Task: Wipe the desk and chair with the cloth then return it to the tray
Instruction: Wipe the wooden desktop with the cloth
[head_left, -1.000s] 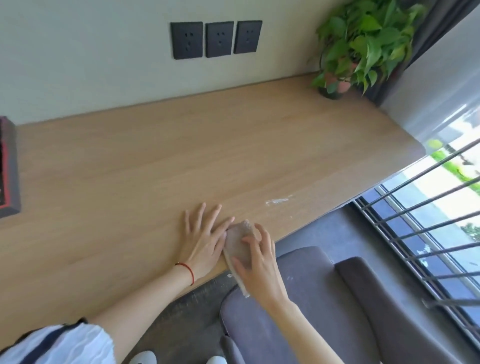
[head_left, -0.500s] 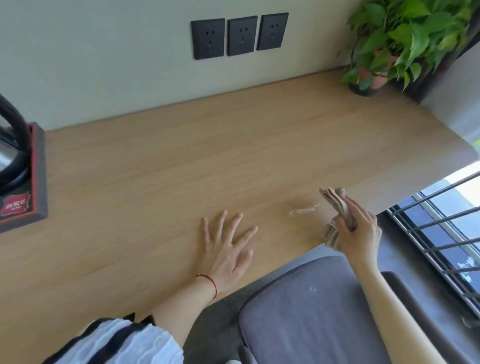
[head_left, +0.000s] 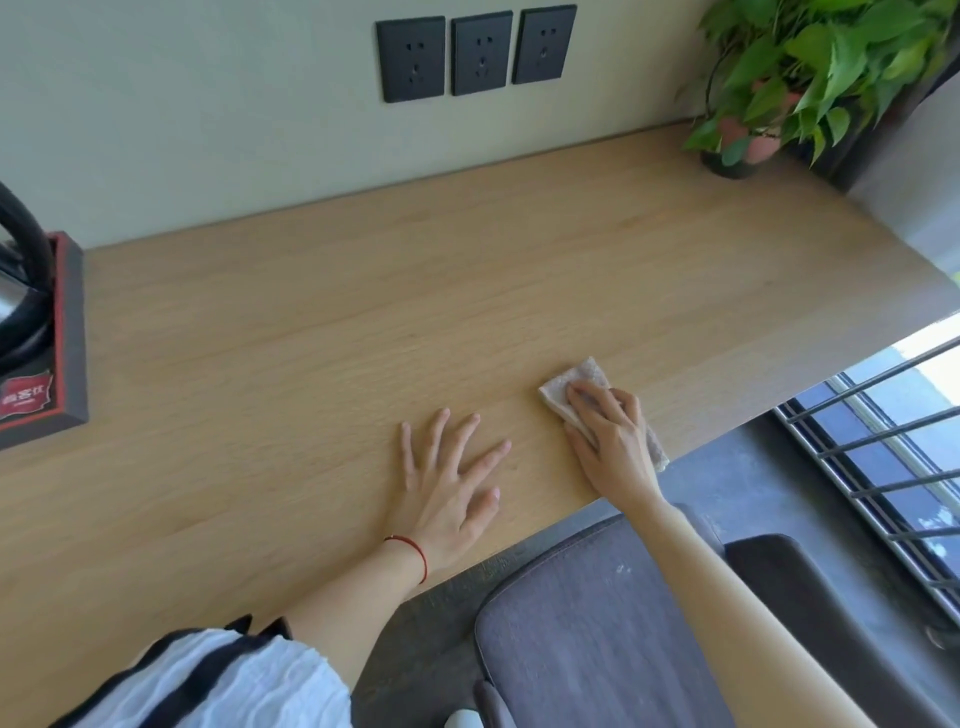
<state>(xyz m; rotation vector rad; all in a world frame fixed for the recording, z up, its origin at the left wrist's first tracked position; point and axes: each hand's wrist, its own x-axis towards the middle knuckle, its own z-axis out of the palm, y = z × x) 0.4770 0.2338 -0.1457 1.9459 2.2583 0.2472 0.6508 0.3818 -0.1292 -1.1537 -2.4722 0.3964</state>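
Observation:
A folded pale cloth (head_left: 571, 383) lies flat on the wooden desk (head_left: 363, 322) near its front edge. My right hand (head_left: 610, 431) presses down on the cloth, fingers spread over it. My left hand (head_left: 449, 486) rests flat on the desk to the left of it, fingers apart and holding nothing. A grey upholstered chair (head_left: 597, 634) stands below the desk's front edge, under my right forearm. The dark tray (head_left: 70, 322) with a red rim sits at the desk's far left, with a kettle on it.
A potted green plant (head_left: 779, 78) stands at the desk's back right corner. Three black wall sockets (head_left: 480, 52) sit above the desk. A window with metal bars (head_left: 883, 441) is to the right. The kettle (head_left: 21, 291) stands on the tray.
My right hand had lifted the cloth off the desk to the right, and now it presses the cloth flat on the desk where a white smear was. My left hand stayed put.

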